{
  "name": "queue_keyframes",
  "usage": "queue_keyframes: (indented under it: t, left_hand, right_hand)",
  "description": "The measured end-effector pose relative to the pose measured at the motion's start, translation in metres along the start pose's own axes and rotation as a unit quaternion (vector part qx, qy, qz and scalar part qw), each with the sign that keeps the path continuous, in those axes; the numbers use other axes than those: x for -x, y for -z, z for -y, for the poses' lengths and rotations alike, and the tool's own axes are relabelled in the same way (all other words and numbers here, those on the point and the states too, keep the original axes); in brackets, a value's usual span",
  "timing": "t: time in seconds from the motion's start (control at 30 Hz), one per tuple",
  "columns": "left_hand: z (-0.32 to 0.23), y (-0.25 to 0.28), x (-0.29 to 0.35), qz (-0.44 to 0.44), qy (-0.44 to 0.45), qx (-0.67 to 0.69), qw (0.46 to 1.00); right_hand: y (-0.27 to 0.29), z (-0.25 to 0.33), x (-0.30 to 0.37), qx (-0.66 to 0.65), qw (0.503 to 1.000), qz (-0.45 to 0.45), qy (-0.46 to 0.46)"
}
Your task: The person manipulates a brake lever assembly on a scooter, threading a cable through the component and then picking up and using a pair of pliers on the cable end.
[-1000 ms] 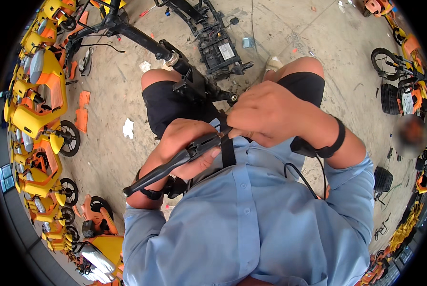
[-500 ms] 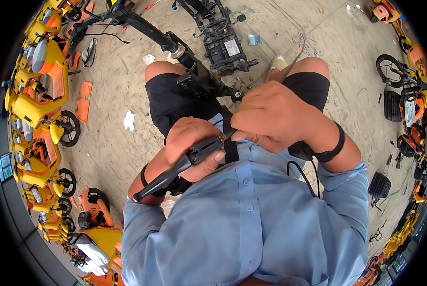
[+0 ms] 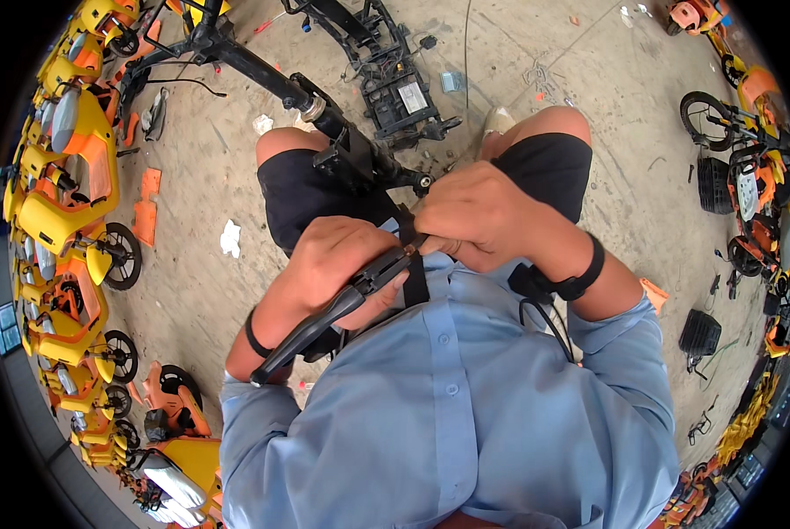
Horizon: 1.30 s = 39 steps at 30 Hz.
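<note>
lever tip: the front end of the long black metal brake lever [image 3: 324, 322] disappears under the fingers of the right hand [image 3: 487, 216], so what it joins cannot be told.
left palm: the left hand [image 3: 342, 264] wraps the lever's middle; the part beneath it is hidden.
handlebar stem: the black tubular handlebar stem [image 3: 324, 119] runs behind both hands; its near end is covered.
yellow-and-orange scooters [image 3: 55, 176]: bent along the left rim, the outermost cut off.
small parts: the scattered bits on the grey concrete floor [image 3: 554, 62] are too small to tell.
</note>
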<state>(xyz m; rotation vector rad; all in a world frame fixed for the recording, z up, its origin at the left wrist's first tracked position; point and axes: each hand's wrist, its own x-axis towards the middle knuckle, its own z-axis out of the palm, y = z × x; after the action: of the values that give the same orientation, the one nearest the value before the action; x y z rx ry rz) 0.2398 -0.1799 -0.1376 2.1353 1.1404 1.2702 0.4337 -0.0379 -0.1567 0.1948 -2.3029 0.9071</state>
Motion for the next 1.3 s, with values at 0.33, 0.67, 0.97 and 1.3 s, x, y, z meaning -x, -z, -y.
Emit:
queue_keyframes:
  t: [0.33, 0.67, 0.97, 1.3]
  left_hand:
    - [-0.004, -0.009, 0.024, 0.038, 0.033, -0.082, 0.995]
    - [-0.009, -0.019, 0.024, -0.072, 0.02, 0.014, 0.997]
    - [-0.005, -0.018, 0.005, -0.089, -0.004, 0.009, 0.996]
    - [-0.003, 0.004, 0.002, 0.084, 0.05, -0.092, 0.991]
  right_hand:
    - [0.034, 0.029, -0.019, 0.224, 0.946, 0.23, 0.038]
    - [-0.005, 0.002, -0.004, -0.034, 0.998, 0.046, 0.012]
    - [-0.036, 0.0, 0.007, -0.177, 0.979, -0.085, -0.046]
    - [0.04, 0.028, -0.026, 0.2, 0.949, 0.241, -0.047]
